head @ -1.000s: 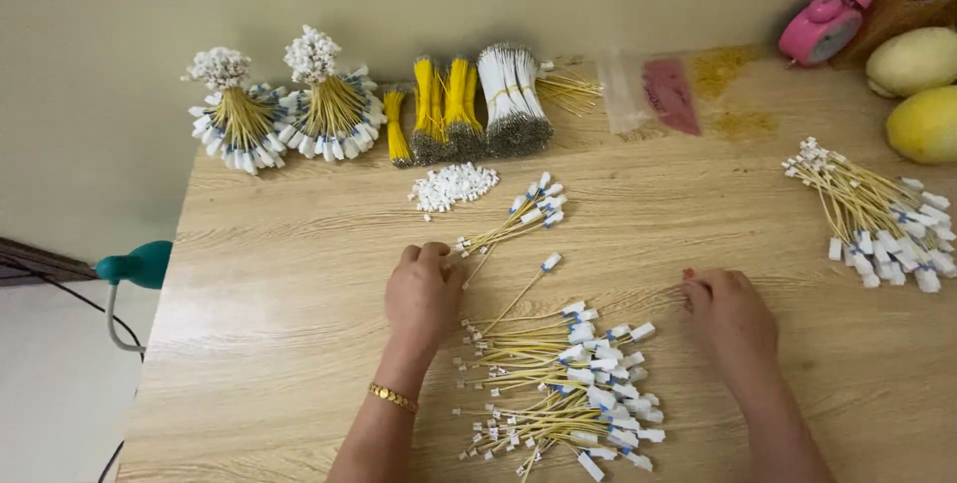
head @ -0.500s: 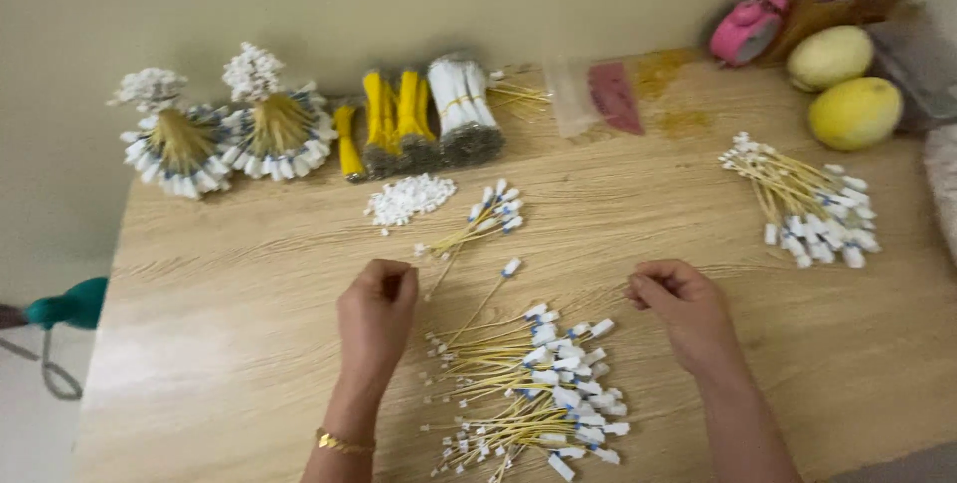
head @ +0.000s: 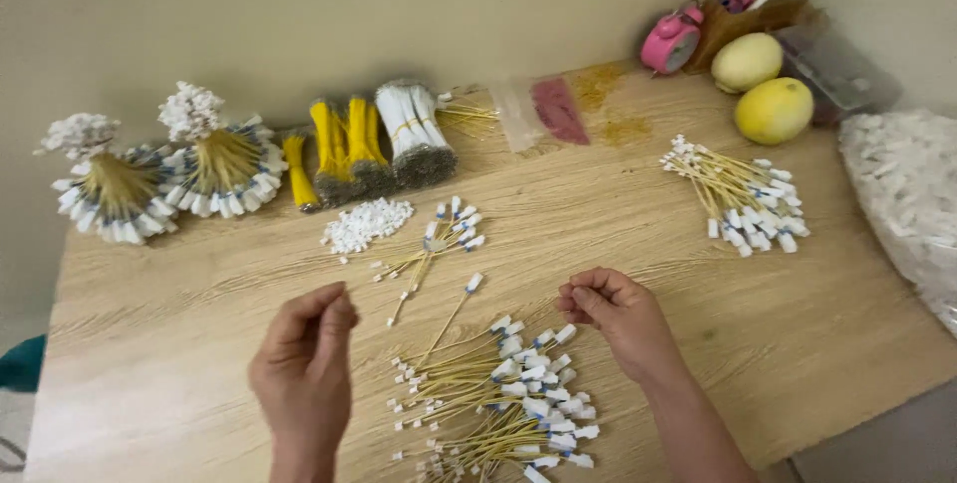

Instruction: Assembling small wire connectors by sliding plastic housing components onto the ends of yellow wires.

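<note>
A loose pile of thin yellow wires with white and blue end plugs (head: pixel 503 398) lies on the wooden table (head: pixel 179 343) between my hands. My left hand (head: pixel 304 368) hovers left of the pile, fingers curled toward the thumb, and I see nothing in it. At the pile's upper right edge is my right hand (head: pixel 618 319), fingertips pinched together, with nothing visible in them. A single wire (head: pixel 454 309) lies just beyond the pile. Farther back is a small fanned bunch of wires (head: pixel 439 239).
A heap of small white plugs (head: pixel 364 224) lies behind. Tied wire bundles (head: pixel 219 159) and yellow and white bundles (head: pixel 379 144) line the wall. Another wire pile (head: pixel 743 194), two yellow fruits (head: pixel 773 109), a pink clock (head: pixel 670 39) and a bag of white parts (head: pixel 902 194) are at the right.
My left hand has lifted off the table near the fanned bunch and drawn back toward me. My right hand has closed its fingers. The view has swung to the right.
</note>
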